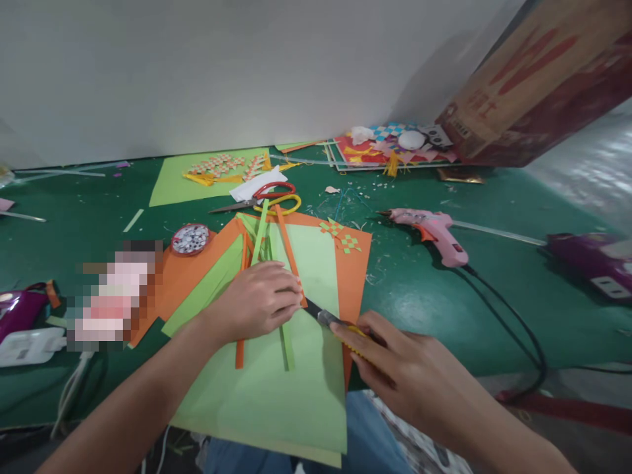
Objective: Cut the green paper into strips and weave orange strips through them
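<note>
My right hand (390, 349) is wrapped round a yellow utility knife (326, 318), its dark blade pointing left at an orange paper strip (289, 243). With fingers bent, my left hand (264, 296) presses over that strip and others; what its fingertips pinch is partly hidden. A light green strip (288, 345) and another orange strip (239, 355) stick out below this hand. Under them lies a light green paper sheet (296, 411), stacked on orange paper (354, 263). Two small woven green-and-orange paper pieces (349, 243) rest on the stack's upper right.
Scissors (281, 194) lie behind the paper stack. A pink hot glue gun (434, 234) with its cable is at right, near a purple device (592, 263). At left are a round box of googly eyes (190, 239) and a blurred-out object (116, 293). A paper bag (538, 85) stands back right.
</note>
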A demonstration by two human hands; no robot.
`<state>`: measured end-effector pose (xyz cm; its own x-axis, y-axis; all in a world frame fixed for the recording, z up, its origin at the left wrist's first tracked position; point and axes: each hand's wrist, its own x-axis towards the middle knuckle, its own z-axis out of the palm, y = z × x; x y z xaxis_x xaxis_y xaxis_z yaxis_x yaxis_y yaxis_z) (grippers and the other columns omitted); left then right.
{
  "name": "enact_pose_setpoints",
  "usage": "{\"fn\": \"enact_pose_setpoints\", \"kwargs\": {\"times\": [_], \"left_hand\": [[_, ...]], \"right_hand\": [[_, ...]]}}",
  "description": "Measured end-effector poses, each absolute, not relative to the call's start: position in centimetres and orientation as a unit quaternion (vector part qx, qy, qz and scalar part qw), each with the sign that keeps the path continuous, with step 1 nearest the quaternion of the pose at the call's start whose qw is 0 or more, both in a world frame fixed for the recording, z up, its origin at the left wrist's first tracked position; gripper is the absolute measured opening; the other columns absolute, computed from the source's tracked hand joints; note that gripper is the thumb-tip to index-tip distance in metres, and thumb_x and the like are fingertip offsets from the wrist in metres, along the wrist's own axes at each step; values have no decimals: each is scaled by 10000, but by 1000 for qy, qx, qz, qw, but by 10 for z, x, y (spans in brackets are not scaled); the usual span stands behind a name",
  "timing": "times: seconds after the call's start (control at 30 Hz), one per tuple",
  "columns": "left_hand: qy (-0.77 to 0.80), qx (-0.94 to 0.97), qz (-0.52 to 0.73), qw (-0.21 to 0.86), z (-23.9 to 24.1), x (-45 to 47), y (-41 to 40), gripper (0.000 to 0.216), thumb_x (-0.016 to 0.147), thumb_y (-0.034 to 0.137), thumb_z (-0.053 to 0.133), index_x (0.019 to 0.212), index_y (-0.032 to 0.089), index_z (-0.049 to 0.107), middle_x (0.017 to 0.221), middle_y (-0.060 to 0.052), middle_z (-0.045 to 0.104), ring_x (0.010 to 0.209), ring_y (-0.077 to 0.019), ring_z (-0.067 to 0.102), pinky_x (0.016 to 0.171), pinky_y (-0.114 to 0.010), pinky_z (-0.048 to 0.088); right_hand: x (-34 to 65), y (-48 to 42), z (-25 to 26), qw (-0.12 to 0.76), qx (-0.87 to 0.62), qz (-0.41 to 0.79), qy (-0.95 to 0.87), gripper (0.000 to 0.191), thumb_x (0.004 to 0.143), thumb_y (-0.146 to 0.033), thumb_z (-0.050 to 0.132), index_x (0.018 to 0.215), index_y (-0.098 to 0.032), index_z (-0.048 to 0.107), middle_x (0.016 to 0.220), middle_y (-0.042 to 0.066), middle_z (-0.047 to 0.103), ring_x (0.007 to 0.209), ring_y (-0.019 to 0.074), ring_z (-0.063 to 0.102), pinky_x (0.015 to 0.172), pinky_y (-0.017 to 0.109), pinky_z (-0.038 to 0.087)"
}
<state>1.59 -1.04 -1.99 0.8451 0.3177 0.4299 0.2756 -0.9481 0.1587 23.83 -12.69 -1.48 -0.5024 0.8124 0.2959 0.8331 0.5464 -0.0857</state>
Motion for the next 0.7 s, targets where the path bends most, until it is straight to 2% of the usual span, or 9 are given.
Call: {"fn": "enact_pose_setpoints", "kwargs": {"times": [0.27, 0.7], "left_hand": [[148, 961, 232, 41, -19, 17, -10, 156, 904, 197, 522, 848, 175, 667, 890, -14, 735, 888, -163, 675, 917, -361, 511], [146, 960, 235, 40, -18, 18, -11, 171, 916, 195, 499, 863, 175, 660, 882, -21, 734, 861, -160, 677, 896, -357, 524]], "right_hand": [[238, -123, -16, 162, -475, -42, -864, 376, 912, -154, 336, 1128, -159, 644, 834, 49, 618, 424, 82, 509, 394, 245, 364], [243, -113, -19, 154, -470, -32, -869, 363, 901, -144, 360, 1125, -170, 645, 834, 41, 609, 473, 75, 534, 439, 229, 376]]}}
